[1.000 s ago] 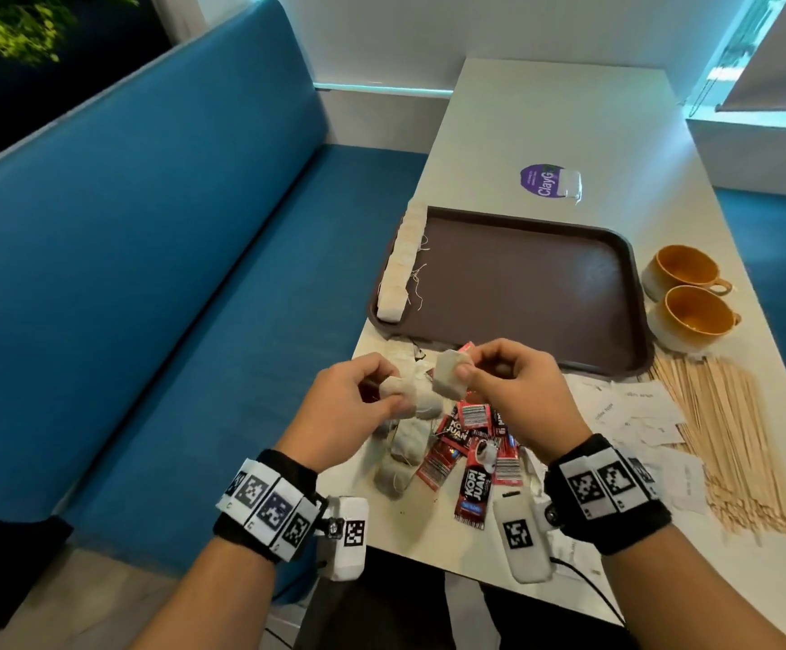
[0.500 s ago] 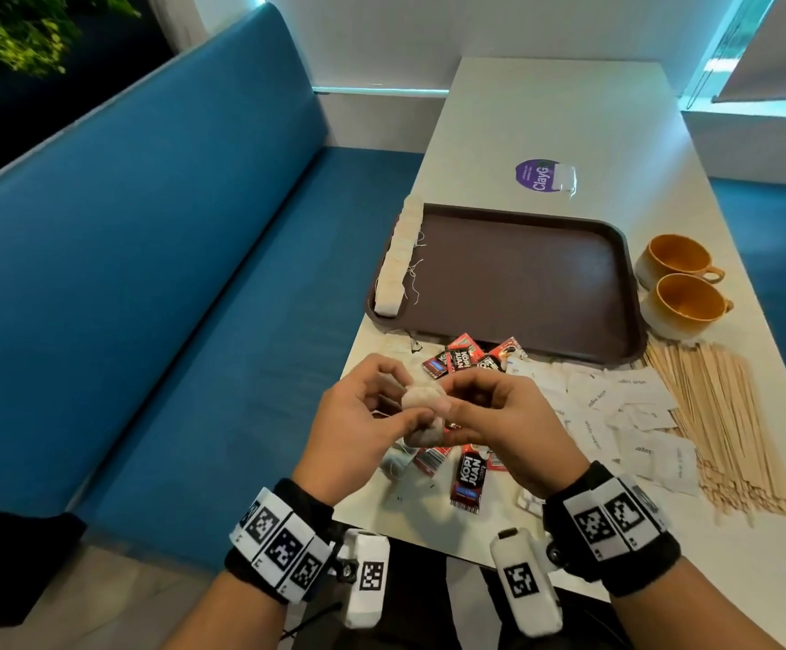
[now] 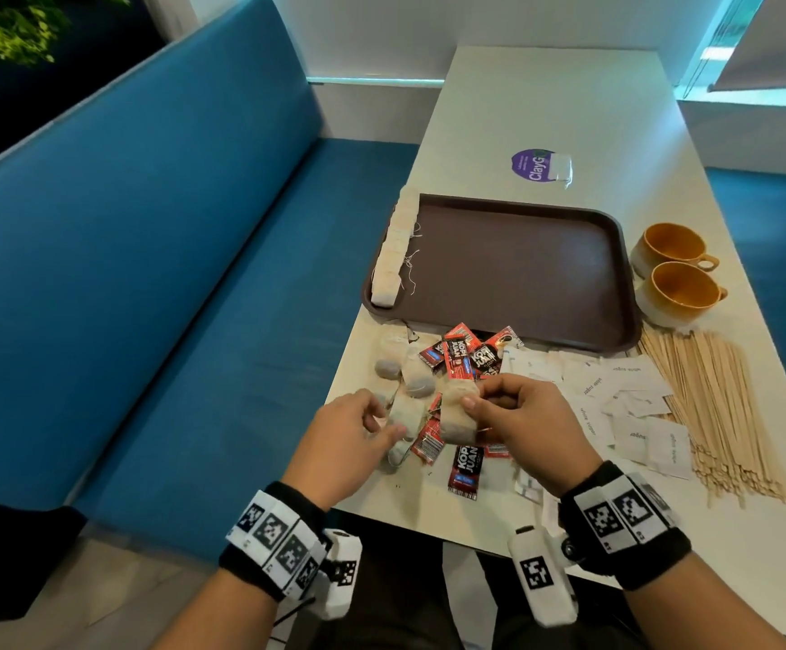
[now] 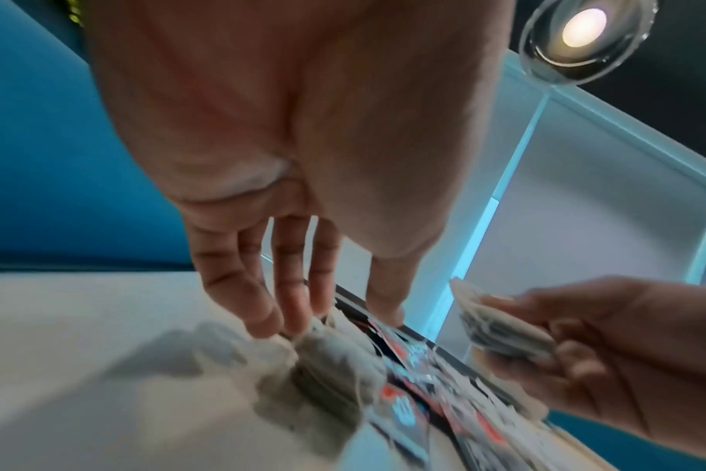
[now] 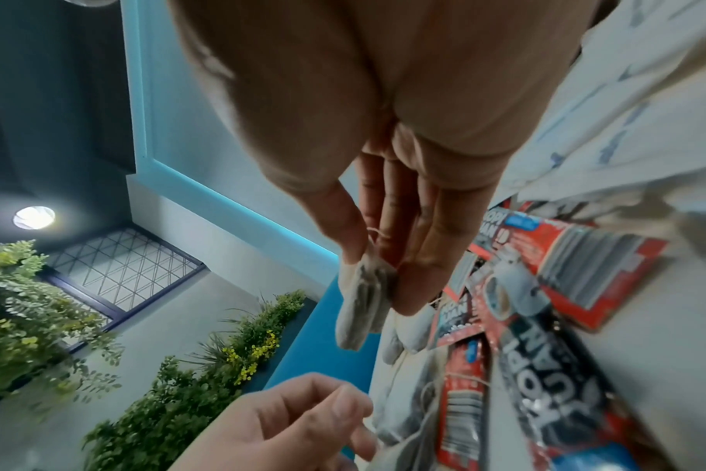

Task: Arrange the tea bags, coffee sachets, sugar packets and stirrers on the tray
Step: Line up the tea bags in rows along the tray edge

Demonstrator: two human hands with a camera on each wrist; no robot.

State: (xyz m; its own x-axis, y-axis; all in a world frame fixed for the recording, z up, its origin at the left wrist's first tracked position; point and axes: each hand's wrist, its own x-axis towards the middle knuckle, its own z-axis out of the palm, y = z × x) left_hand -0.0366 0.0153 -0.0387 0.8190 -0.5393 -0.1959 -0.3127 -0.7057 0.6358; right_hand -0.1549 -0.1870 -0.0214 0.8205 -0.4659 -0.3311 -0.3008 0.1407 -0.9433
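My right hand (image 3: 473, 405) pinches a small stack of tea bags (image 3: 456, 415) between thumb and fingers, just above the table; the right wrist view shows them edge-on (image 5: 361, 306). My left hand (image 3: 381, 422) reaches into the loose tea bags (image 3: 416, 384) on the table, and its straight fingertips (image 4: 263, 325) touch one bag (image 4: 327, 350). A row of tea bags (image 3: 395, 246) lines the left edge of the brown tray (image 3: 522, 274). Red coffee sachets (image 3: 466, 354), white sugar packets (image 3: 630, 405) and wooden stirrers (image 3: 719, 405) lie on the table in front of the tray.
Two orange cups (image 3: 677, 274) stand to the right of the tray. A purple sticker (image 3: 534, 164) lies beyond it. A blue bench (image 3: 170, 274) runs along the table's left side, close to the loose tea bags.
The hands, together around a tea bag before, have parted. The left hand has dropped to the loose tea bags on the table, and the right keeps its stack.
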